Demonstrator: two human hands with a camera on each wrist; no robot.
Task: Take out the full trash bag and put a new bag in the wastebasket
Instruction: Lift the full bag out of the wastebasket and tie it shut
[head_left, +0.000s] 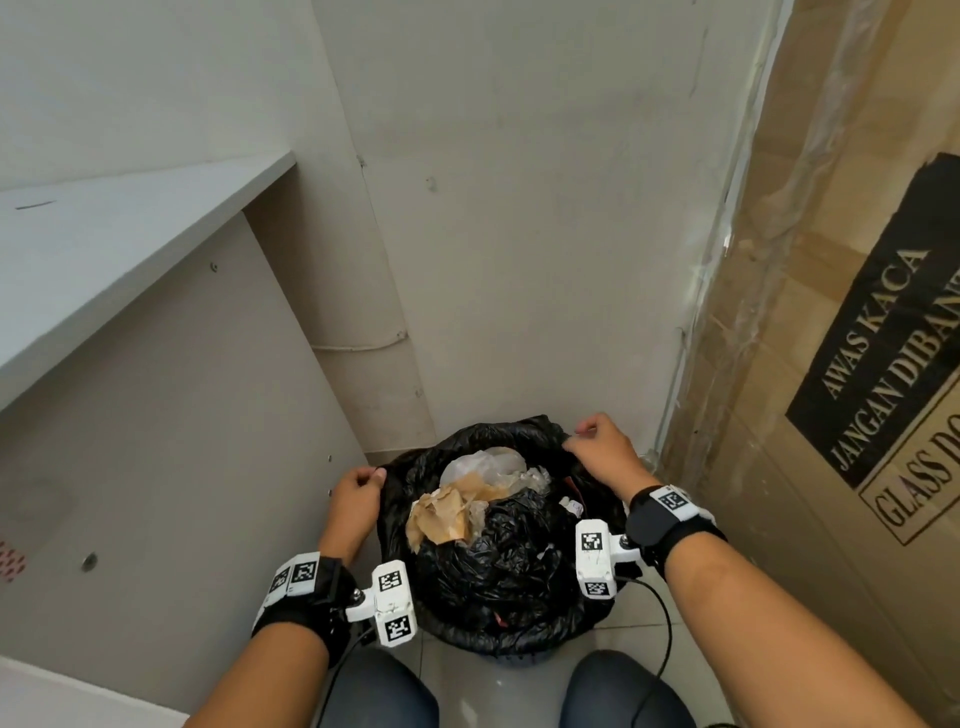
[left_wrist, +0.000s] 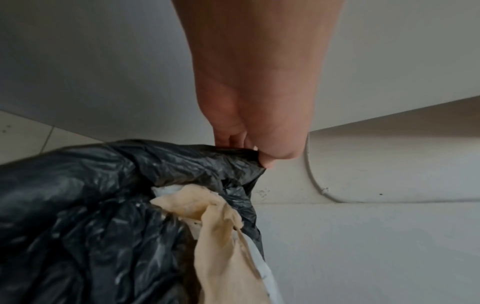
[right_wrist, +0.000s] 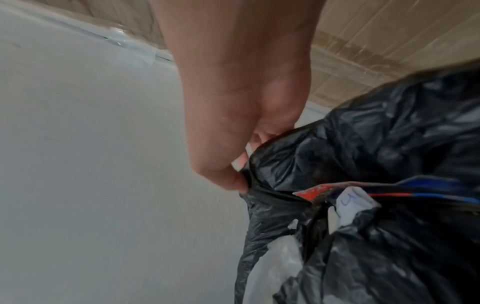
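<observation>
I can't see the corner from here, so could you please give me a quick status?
Left hand and right hand pinch the black trash bag rim. Bag full, mouth open. Cardboard box close on right.

The black trash bag (head_left: 498, 561) hides the wastebasket entirely, and the cardboard box (head_left: 831, 364) lettering is cut off.

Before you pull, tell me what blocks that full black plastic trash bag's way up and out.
Nothing visible does. The left hand and right hand already pinch opposite edges of the full black plastic trash bag; above it is open space. The white shelf sits off to the left.
</observation>
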